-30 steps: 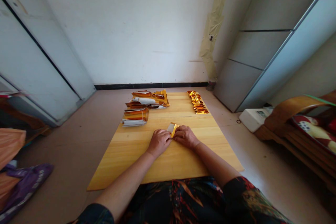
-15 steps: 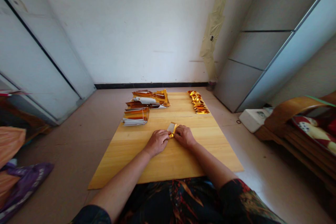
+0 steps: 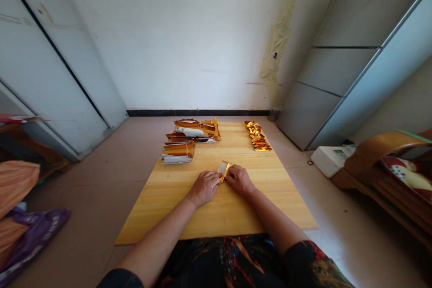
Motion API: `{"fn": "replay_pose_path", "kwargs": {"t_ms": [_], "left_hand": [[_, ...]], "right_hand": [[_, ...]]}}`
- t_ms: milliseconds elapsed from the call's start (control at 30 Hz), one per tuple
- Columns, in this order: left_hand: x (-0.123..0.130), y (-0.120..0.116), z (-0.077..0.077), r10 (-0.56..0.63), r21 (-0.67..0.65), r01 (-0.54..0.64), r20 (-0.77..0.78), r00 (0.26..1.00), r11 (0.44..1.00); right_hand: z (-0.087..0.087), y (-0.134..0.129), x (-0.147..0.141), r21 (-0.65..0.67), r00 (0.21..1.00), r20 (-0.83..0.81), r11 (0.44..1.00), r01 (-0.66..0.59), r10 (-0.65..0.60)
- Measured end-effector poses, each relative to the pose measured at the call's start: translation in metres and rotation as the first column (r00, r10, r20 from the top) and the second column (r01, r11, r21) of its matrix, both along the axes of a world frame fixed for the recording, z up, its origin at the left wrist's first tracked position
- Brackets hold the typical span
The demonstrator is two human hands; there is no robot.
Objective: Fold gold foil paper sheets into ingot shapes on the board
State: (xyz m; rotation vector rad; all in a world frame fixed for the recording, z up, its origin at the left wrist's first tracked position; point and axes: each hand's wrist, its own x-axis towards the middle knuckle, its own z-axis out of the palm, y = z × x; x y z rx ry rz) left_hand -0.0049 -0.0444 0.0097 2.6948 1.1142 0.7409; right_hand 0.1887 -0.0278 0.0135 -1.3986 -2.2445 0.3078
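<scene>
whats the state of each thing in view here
left hand: pressing on the foil piece, heel on the board
right hand: pressing on the foil piece's other side
gold-and-silver foil piece: partly folded, between the hands
folded gold foil pieces: lined up in a row at the far end
foil sheet piles: stacked, unfolded
wooden board: lying flat

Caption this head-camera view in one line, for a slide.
Left hand and right hand hold a gold-foil paper on a wooden board, near stacked foil sheets and a row of folded gold pieces.
</scene>
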Motion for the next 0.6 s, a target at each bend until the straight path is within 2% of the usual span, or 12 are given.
{"fn": "replay_pose_path", "kwargs": {"t_ms": [167,333,600], "left_hand": [[-0.0006,-0.0002,0.0,-0.007,0.006,0.007,-0.006,1.0,1.0],[-0.0012,0.0008,-0.0026,-0.032,0.034,0.031,0.023,0.999,0.999],[-0.0028,0.0033,-0.0085,-0.039,0.029,0.037,0.072,0.997,0.999]], "right_hand": [[-0.0005,-0.0032,0.0023,0.011,0.998,-0.02,0.998,-0.057,0.057],[-0.0019,-0.0013,-0.0005,0.022,0.999,0.04,0.999,-0.024,0.023],[0.0055,0.0,-0.0075,-0.058,0.993,0.101,0.996,0.064,-0.058]]}}
